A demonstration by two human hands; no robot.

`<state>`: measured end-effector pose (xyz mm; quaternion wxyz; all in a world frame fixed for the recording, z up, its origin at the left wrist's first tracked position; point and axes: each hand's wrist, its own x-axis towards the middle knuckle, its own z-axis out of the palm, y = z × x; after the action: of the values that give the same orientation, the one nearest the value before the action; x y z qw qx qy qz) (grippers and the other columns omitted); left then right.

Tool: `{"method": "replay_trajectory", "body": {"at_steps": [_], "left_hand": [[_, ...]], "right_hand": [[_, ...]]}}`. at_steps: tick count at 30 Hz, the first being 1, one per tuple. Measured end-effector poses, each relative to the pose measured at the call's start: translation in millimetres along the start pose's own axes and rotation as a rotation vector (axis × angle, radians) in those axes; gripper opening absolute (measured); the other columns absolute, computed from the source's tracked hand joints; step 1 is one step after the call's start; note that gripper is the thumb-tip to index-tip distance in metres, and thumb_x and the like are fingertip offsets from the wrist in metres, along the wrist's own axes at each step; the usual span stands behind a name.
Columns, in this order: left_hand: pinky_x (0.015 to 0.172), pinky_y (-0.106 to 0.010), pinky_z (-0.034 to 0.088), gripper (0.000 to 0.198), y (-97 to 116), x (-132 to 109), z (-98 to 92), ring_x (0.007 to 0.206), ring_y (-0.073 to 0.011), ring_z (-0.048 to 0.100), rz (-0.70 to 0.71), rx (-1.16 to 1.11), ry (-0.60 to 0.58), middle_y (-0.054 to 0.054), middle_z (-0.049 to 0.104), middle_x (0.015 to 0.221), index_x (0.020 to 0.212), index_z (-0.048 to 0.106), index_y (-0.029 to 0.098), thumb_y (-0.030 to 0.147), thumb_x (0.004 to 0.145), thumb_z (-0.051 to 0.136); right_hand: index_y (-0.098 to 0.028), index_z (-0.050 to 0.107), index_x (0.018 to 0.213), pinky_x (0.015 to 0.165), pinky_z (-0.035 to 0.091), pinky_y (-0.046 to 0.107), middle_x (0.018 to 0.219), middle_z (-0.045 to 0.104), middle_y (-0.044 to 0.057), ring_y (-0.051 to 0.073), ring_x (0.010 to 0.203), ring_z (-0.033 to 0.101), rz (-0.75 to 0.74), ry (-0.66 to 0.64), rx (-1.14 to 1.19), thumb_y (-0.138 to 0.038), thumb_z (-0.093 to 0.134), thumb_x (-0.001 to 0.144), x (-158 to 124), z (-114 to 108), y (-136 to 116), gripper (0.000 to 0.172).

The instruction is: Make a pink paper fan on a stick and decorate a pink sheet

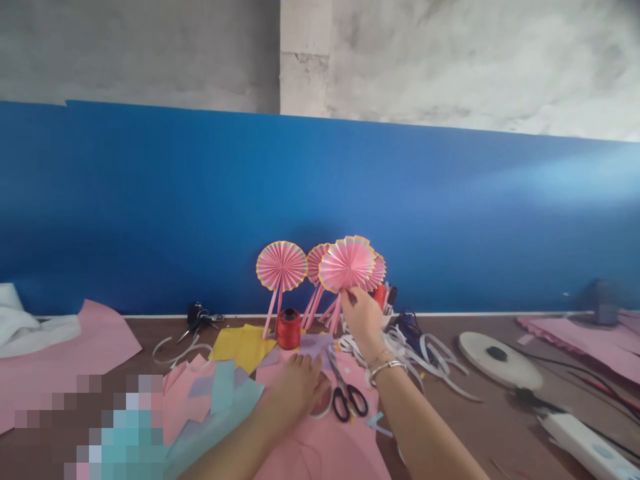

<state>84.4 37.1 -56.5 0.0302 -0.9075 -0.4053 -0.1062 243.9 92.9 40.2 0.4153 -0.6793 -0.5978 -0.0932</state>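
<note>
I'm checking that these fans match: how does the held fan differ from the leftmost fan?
The held fan is in the right hand; no hand touches the leftmost fan. The held fan's upper-right edge is stepped; the leftmost fan's outline is rounder. Both are pink, pleated and yellow-edged.

Scissors [342, 382] lie between the hands [300, 381] [363, 319]; open tabletop [445, 433] spreads near the white disc [477, 353].
</note>
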Motion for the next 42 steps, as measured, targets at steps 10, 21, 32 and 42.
{"method": "replay_trajectory", "body": {"at_steps": [10, 21, 32, 42], "left_hand": [[0.072, -0.037, 0.042, 0.042, 5, -10, -6.5, 0.085, -0.0239, 0.057, -0.105, 0.007, 0.026, -0.012, 0.063, 0.098, 0.133, 0.041, 0.017, 0.03, 0.094, 0.033], [0.086, -0.042, 0.039, 0.037, -3, -19, 15.5, 0.096, -0.025, 0.053, -0.123, -0.127, 0.1, -0.011, 0.061, 0.104, 0.125, 0.049, 0.021, 0.02, 0.091, 0.035], [0.094, -0.041, 0.037, 0.038, -3, -21, 13.8, 0.104, -0.0248, 0.05, -0.153, -0.195, 0.123, -0.009, 0.059, 0.111, 0.123, 0.052, 0.023, 0.02, 0.09, 0.033], [0.09, -0.039, 0.04, 0.035, -3, -19, 10.5, 0.101, -0.0246, 0.051, -0.188, -0.25, 0.112, -0.009, 0.06, 0.107, 0.116, 0.057, 0.023, 0.019, 0.088, 0.037]], "right_hand": [[-0.019, 0.068, 0.084, 0.061, 0.034, 0.024, 0.084, 0.071, 0.006, 0.018, 0.078, 0.064, 0.044, -0.054, -0.099, -0.032, 0.047, 0.087, 4, 22, -1, 0.025], [-0.019, 0.065, 0.091, 0.065, 0.038, 0.025, 0.089, 0.07, 0.007, 0.019, 0.082, 0.065, 0.075, -0.138, -0.2, -0.042, 0.047, 0.087, 3, 23, 3, 0.029], [-0.012, 0.06, 0.099, 0.069, 0.041, 0.032, 0.091, 0.069, 0.015, 0.028, 0.086, 0.065, 0.154, -0.164, -0.231, -0.06, 0.047, 0.08, 6, 22, 3, 0.053], [-0.018, 0.065, 0.09, 0.067, 0.038, 0.026, 0.093, 0.07, 0.008, 0.019, 0.087, 0.065, 0.131, -0.133, -0.163, -0.033, 0.043, 0.089, 4, 25, 8, 0.026]]}}
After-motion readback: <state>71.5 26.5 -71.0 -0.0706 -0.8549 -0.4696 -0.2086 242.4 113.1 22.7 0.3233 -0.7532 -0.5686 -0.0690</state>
